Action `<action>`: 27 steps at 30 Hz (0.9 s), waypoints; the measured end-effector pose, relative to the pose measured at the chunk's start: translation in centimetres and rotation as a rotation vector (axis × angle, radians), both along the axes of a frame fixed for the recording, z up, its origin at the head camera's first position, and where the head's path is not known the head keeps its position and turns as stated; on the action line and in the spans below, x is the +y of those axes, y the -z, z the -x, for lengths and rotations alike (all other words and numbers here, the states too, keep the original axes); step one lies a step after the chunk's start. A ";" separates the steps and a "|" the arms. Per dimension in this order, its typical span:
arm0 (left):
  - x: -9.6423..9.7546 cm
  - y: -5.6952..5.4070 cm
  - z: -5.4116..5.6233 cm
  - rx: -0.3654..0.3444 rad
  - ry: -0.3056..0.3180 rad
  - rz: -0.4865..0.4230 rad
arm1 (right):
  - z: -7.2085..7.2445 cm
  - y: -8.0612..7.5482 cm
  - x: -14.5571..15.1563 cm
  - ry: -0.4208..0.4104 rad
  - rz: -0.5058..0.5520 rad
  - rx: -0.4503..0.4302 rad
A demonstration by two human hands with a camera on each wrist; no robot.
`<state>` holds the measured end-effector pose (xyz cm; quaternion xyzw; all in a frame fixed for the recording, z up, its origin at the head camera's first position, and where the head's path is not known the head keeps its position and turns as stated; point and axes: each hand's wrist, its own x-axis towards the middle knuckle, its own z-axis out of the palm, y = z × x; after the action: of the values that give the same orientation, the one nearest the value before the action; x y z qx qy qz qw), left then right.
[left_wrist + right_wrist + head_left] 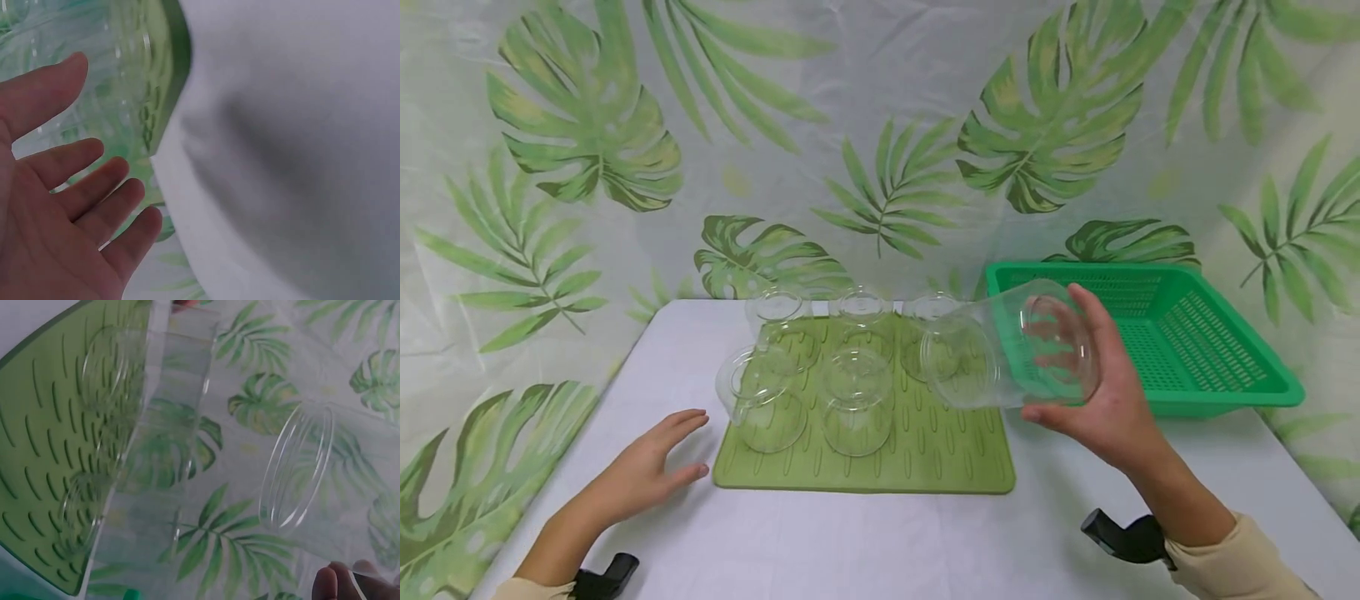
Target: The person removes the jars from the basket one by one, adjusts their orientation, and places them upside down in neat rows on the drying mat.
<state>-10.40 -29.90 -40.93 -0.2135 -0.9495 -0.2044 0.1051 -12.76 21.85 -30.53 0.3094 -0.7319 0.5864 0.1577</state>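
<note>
My right hand (1116, 408) grips a large clear cup (981, 358) near one end, thumb below and fingers behind. The cup lies almost sideways in the air over the right part of a green drying mat (925, 467), partly in front of the green basket. Several other clear cups stand on the mat: a front-left cup (767, 408), a front-middle cup (857, 412), and a back row partly hidden by overlap. Left of the mat, my left hand (632, 471) holds nothing, its fingers spread apart. In the right wrist view, fingertips (325, 584) show beside the held cup (356, 481).
A green plastic basket (1270, 387) with slotted walls stands at the right of the white-covered table (850, 550). Behind the table hangs a leaf-patterned cloth (895, 83). The mat's back edge lies close to it.
</note>
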 end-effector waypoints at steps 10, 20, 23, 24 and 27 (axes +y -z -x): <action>0.9 1.7 0.9 -0.106 0.029 0.010 | 0.3 -0.4 -0.4 0.115 -0.250 0.069; 1.6 2.2 1.3 -0.120 0.077 0.024 | 0.7 0.0 -0.4 0.127 -0.293 0.108; 1.8 2.3 1.2 -0.141 0.072 0.005 | 0.8 0.1 -0.3 0.127 -0.317 0.125; 1.9 2.2 1.2 -0.150 0.072 0.001 | 0.9 0.1 -0.3 0.127 -0.323 0.129; 2.2 2.3 1.2 -0.180 0.062 0.012 | 0.9 0.2 -0.4 0.133 -0.339 0.132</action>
<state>-11.59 -27.74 -43.20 -0.2241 -0.9493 -0.2201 0.0117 -13.64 21.49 -30.74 0.3204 -0.8271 0.4213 0.1892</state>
